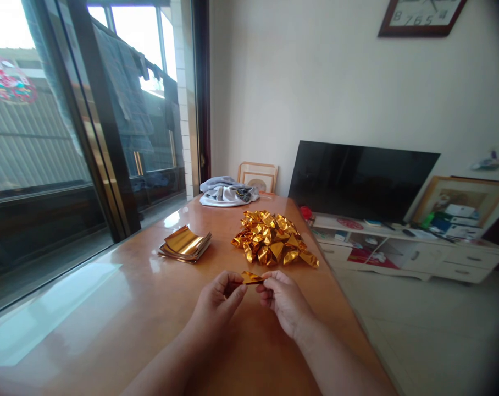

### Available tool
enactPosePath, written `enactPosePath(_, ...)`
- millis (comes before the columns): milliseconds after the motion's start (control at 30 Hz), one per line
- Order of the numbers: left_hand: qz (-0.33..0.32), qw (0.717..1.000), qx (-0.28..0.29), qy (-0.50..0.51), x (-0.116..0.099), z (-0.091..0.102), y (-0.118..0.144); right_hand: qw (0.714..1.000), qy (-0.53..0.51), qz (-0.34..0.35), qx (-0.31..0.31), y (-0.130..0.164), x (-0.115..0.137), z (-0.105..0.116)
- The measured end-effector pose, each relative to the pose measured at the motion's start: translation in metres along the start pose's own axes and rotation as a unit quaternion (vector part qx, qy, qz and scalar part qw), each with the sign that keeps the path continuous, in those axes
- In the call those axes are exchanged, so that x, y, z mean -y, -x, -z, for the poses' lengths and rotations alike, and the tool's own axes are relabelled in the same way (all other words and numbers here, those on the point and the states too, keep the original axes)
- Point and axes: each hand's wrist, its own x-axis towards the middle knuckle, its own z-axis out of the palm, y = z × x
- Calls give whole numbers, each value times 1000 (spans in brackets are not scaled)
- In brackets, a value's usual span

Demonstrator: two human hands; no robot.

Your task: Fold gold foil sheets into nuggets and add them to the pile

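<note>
Head: both hands (249, 300) pinch gold foil (251, 278); clock (420, 16) digits 8765.

Just one view here, a head cam looking forward and down along the wooden table (121, 308) from its near edge. Hands sit close below the lens; the far edge, window and TV (356, 176) stretch out behind.

On the bench (121, 308): sheet stack (186, 243) left, folded pile (272, 237) right, cloth bundle (227, 192) behind; small folded piece (252, 278) in front, between both hands.
</note>
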Motion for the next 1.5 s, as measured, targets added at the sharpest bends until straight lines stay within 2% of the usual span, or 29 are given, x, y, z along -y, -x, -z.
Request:
enactPosePath(233, 35, 999, -26, -3, 20, 1, -7, 993, 92, 65, -36, 1, -6, -6)
enactPosePath(367, 34, 999, -30, 8, 26, 1, -9, 991, 100, 82, -37, 2, -10, -7)
enactPosePath(500, 27, 999, -33, 9, 29, 1, -10, 991, 99, 85, -40, 0, -11, -6)
enactPosePath(633, 50, 998, -41, 4, 29, 1, -12, 989, 107, 95, -37, 2, -11, -9)
enactPosePath(867, 116, 988, -57, 85, 26, -2, -15, 980, 137, 140, -13, -3, -15, -8)
enactPosePath(1033, 150, 979, -43, 134, 27, -1, -16, 980, 161, 113, 0, -10, -14, -2)
enactPosePath(1167, 154, 976, -45, 144, 30, 1, -20, 980, 169, 100, 26, -9, -11, -2)
enactPosePath(1500, 116, 987, -67, 89, 36, 1, -24, 952, 247, 169, 62, -13, -21, 0)
